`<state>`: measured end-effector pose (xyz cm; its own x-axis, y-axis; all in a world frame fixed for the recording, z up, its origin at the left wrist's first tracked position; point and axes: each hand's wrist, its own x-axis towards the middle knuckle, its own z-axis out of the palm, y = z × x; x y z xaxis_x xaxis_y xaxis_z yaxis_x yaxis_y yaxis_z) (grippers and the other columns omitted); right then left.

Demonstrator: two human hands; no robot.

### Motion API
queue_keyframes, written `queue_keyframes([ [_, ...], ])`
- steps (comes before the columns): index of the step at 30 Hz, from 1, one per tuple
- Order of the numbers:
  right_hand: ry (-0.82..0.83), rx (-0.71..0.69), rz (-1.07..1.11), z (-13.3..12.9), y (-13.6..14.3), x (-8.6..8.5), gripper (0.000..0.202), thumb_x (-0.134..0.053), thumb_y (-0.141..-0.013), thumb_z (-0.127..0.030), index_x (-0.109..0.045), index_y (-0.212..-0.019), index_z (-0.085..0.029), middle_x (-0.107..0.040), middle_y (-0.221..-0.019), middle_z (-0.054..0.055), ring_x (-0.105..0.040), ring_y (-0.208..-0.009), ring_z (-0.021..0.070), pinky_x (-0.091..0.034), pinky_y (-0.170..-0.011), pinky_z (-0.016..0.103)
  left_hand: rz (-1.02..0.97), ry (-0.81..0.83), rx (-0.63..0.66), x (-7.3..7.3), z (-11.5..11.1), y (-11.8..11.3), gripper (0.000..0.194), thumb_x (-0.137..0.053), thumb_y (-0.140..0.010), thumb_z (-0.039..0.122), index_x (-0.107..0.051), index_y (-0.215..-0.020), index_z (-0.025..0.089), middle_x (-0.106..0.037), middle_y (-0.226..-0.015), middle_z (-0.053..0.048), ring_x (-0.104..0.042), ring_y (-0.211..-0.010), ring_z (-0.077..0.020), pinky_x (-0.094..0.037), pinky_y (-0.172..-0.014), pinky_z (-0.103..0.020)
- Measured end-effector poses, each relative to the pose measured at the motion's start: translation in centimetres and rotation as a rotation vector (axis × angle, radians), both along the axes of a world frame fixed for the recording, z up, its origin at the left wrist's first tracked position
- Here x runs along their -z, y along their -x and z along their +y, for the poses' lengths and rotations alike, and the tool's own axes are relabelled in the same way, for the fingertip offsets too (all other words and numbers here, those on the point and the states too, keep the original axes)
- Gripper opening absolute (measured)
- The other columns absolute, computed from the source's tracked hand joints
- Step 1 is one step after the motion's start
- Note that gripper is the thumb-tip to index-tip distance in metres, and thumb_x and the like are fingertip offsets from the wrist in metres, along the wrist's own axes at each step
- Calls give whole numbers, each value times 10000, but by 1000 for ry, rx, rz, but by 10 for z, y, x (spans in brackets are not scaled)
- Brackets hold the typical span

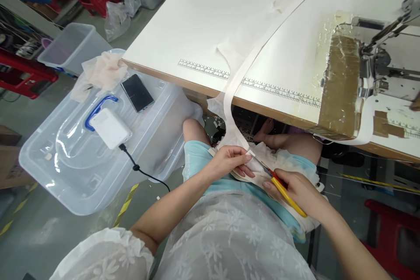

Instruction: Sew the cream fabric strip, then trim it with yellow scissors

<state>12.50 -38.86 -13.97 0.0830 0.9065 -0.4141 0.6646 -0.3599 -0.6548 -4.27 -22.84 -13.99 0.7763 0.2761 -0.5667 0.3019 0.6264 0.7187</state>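
Note:
In my lap, my left hand [236, 161] pinches the end of a long white fabric strip [233, 85]. The strip runs up over the table edge and curves away across the tabletop, with thin sheer cloth along its side. My right hand [297, 190] is closed around a pair of scissors [285, 192] with yellow and red handles. Their blades point up and left, right at the strip's end beside my left fingertips. Whether the blades are parted is too small to tell. More pale, ruffled fabric [274, 159] lies over my thighs.
A white table [197, 13] with a printed ruler [278, 89] spans the front. At its right stands a sewing machine [380, 61]. To my left, a lidded plastic bin [59, 157] carries a phone [137, 92], a white power bank [110, 127] with a cable, and sheer cloth [103, 72].

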Motion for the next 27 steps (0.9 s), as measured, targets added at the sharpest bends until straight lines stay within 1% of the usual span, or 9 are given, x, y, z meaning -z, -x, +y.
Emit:
queue_keyframes([
  [6, -8, 2, -6, 5, 0, -4, 508, -510, -870, -650, -328, -613, -252, -404, -532, -34, -387, -500, 148, -252, -479, 274, 11, -4, 33, -10, 0, 2, 533, -790, -637, 616, -588, -735, 133, -713, -628, -77, -723, -633, -207, -511, -567, -233],
  [9, -16, 51, 7, 5, -1, -5, 552, -506, -842, -699, -315, -581, -252, -369, -513, -39, -356, -491, 140, -254, -464, 271, 23, -28, 39, -6, -3, 1, 545, -789, -635, 620, -588, -766, 131, -703, -620, -71, -725, -648, -209, -509, -576, -232],
  [11, -41, 109, 41, 5, 1, -5, 516, -563, -819, -679, -367, -614, -248, -437, -553, -32, -413, -520, 149, -316, -481, 267, 15, -35, 47, 0, -10, -1, 554, -774, -647, 632, -563, -797, 142, -691, -615, -53, -726, -648, -208, -512, -581, -237],
  [15, -182, 258, 254, 10, 10, -5, 355, -588, -860, -558, -472, -754, -239, -527, -681, -14, -521, -617, 167, -444, -558, 265, -66, -36, 238, -3, -19, -10, 472, -592, -822, 644, -461, -928, 204, -666, -634, -5, -703, -583, -198, -485, -514, -247],
  [17, -274, 329, 270, 9, 14, -7, 324, -567, -879, -522, -485, -752, -235, -512, -663, -13, -505, -593, 161, -442, -540, 262, -105, -262, 445, -24, -7, -18, 337, -464, -940, 542, -471, -966, 206, -670, -689, -15, -668, -545, -173, -449, -485, -246],
  [19, -347, 373, 218, 4, 15, -9, 294, -573, -880, -490, -510, -751, -233, -527, -659, -6, -513, -582, 163, -448, -543, 263, -126, -753, 567, -55, 19, -34, 240, -431, -981, 392, -540, -971, 179, -663, -728, -29, -636, -566, -162, -440, -522, -266],
  [22, -415, 431, 109, -14, 13, -15, 249, -595, -873, -459, -553, -763, -239, -587, -684, 12, -563, -597, 182, -478, -580, 275, -54, -1463, 381, -100, 75, -80, 138, -528, -916, 207, -592, -1001, 120, -658, -924, -93, -629, -851, -230, -466, -709, -328],
  [24, -415, 497, 35, -29, 14, -18, 232, -614, -863, -456, -574, -776, -244, -621, -705, 25, -592, -618, 199, -495, -601, 283, 61, -1666, 270, -115, 114, -122, 248, -606, -822, 96, -590, -1068, 83, -594, -1138, -144, -541, -1125, -305, -445, -883, -371],
  [27, -375, 590, -24, -57, 13, -16, 236, -633, -851, -482, -593, -815, -252, -656, -763, 47, -626, -662, 225, -517, -611, 303, 249, -1694, 286, -116, 161, -185, 321, -623, -771, 16, -594, -1089, 45, -510, -1248, -183, -391, -1295, -375, -365, -1007, -407],
])
